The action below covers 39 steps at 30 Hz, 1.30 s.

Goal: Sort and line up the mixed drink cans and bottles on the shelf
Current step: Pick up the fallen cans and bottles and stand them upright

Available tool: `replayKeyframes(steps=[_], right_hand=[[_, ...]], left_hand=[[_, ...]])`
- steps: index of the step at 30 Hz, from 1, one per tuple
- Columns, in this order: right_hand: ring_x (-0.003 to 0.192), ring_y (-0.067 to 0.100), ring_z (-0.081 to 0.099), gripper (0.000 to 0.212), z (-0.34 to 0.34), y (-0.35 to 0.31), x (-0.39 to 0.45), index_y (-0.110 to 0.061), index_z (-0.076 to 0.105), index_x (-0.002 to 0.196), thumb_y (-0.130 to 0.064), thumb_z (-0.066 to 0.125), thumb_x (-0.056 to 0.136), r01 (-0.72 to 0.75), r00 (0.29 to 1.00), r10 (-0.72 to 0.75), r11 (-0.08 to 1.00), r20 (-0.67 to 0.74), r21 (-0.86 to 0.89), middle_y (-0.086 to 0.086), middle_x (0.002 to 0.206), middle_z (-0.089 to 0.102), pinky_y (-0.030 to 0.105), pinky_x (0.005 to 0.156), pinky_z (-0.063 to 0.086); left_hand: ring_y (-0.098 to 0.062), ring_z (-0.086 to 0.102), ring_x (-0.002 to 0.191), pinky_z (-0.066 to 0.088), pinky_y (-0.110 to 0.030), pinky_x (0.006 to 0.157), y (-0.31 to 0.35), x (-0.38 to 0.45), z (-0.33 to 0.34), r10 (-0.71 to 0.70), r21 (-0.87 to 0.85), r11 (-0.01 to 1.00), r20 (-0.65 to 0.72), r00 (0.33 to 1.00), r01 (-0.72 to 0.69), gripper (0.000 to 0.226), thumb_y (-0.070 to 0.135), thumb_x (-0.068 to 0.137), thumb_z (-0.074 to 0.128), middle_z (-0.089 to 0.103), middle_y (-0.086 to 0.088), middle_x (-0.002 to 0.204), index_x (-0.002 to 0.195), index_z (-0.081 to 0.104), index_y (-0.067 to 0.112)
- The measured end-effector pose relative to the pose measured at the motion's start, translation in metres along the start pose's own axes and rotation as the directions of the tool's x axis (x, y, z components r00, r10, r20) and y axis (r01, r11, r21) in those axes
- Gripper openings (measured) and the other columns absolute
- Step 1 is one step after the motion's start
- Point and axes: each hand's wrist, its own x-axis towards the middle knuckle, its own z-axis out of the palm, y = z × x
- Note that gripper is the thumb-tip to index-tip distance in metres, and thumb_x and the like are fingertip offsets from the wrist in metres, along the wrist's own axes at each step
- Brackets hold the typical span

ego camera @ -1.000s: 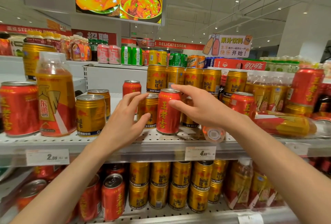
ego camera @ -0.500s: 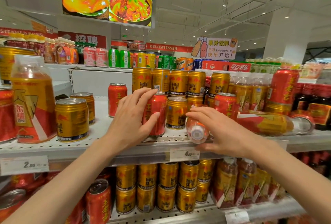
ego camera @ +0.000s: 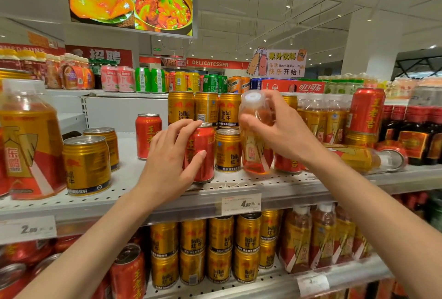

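My left hand grips a tall red drink can on the white perforated shelf; my right hand wraps a clear orange-drink bottle being stood upright. Sorting looks barely begun: gold cans sit mixed, another bottle lies toppled.

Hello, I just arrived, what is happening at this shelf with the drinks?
A person is sorting mixed drinks on a perforated store shelf. The left hand wraps around an upright red can near the shelf's front edge. The right hand holds a small clear bottle of amber drink upright, next to a gold can. Another bottle lies on its side further right, not yet set up.
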Motion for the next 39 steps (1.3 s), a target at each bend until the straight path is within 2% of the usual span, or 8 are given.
replayKeyframes(steps=[3,5,9,12,20,26,34,39], right_hand=[[0.107,0.007,0.058,0.066,0.005,-0.001,0.011,-0.025,0.029,0.15,-0.058,0.051,0.097,-0.105,0.992,0.107,0.994,-0.061,0.037,-0.006,0.131,0.058,0.029,0.091,0.051],[0.113,0.005,0.049,0.073,0.01,-0.001,0.008,-0.024,0.019,0.157,-0.057,0.048,0.098,-0.156,0.987,0.158,0.986,-0.03,0.056,-0.01,0.139,0.049,0.024,0.089,0.044],[0.134,0.012,0.044,0.099,0.021,0.003,-0.004,-0.033,0.0,0.159,-0.053,0.067,0.089,-0.177,0.984,0.178,0.982,-0.016,0.065,-0.003,0.16,0.033,0.04,0.108,0.044],[0.142,0.02,0.042,0.103,0.032,0.004,-0.007,-0.035,-0.002,0.159,-0.055,0.069,0.087,-0.186,0.978,0.191,0.98,-0.085,0.067,-0.002,0.162,0.03,0.052,0.113,0.04],[0.142,0.019,0.043,0.104,0.042,0.005,-0.021,-0.044,-0.003,0.156,-0.065,0.066,0.082,-0.215,0.971,0.228,0.965,-0.074,0.152,-0.01,0.161,0.033,0.053,0.112,0.042],[0.137,0.008,0.045,0.088,0.037,0.007,-0.06,-0.035,0.017,0.158,-0.055,0.066,0.089,-0.309,0.95,0.312,0.933,0.018,0.181,-0.013,0.156,0.04,0.037,0.112,0.04],[0.106,-0.009,0.062,0.042,0.025,0.009,-0.152,-0.039,0.055,0.132,-0.039,0.067,0.091,-0.352,0.918,0.394,0.858,-0.04,0.374,-0.021,0.118,0.066,0.008,0.081,0.051],[0.09,0.01,0.07,0.036,0.038,0.039,-0.213,-0.032,0.06,0.124,-0.034,0.067,0.088,-0.528,0.828,0.557,0.744,0.056,0.41,-0.012,0.101,0.071,0.027,0.08,0.06]], left_hand=[[-0.021,0.044,0.134,0.032,-0.047,0.115,0.0,0.0,0.001,-0.001,0.006,1.0,0.004,1.0,0.001,0.059,0.046,0.095,0.05,0.043,0.0,0.149,0.15,0.038,0.026],[-0.021,0.044,0.134,0.032,-0.048,0.114,-0.001,0.0,0.001,-0.002,0.011,1.0,0.008,1.0,0.002,0.06,0.046,0.095,0.05,0.043,0.0,0.149,0.15,0.038,0.025],[-0.021,0.045,0.133,0.032,-0.046,0.113,0.0,-0.001,0.001,0.004,0.02,1.0,0.003,1.0,-0.004,0.06,0.045,0.096,0.049,0.043,-0.001,0.149,0.15,0.038,0.024],[-0.022,0.046,0.133,0.033,-0.047,0.112,0.001,-0.001,0.0,0.011,0.035,0.999,-0.001,1.0,-0.011,0.06,0.045,0.096,0.048,0.044,-0.002,0.148,0.15,0.039,0.022],[-0.021,0.039,0.14,0.028,-0.041,0.117,0.004,-0.002,-0.003,0.001,0.037,0.999,0.01,1.0,-0.001,0.064,0.046,0.096,0.051,0.041,-0.001,0.155,0.155,0.034,0.024],[-0.02,0.037,0.144,0.03,-0.039,0.118,0.011,-0.018,-0.009,-0.061,-0.065,0.996,-0.031,0.998,0.059,0.068,0.043,0.092,0.059,0.039,-0.002,0.157,0.153,0.039,0.02],[-0.002,0.046,0.135,0.034,-0.011,0.109,0.061,-0.102,-0.022,-0.227,-0.383,0.892,0.078,0.971,0.24,0.055,0.036,0.091,0.064,0.051,0.021,0.14,0.143,0.048,0.03],[-0.002,0.061,0.119,0.047,-0.022,0.099,0.079,-0.153,-0.004,-0.418,-0.522,0.719,0.201,0.886,0.458,0.042,0.042,0.091,0.068,0.063,0.023,0.127,0.131,0.055,0.045]])
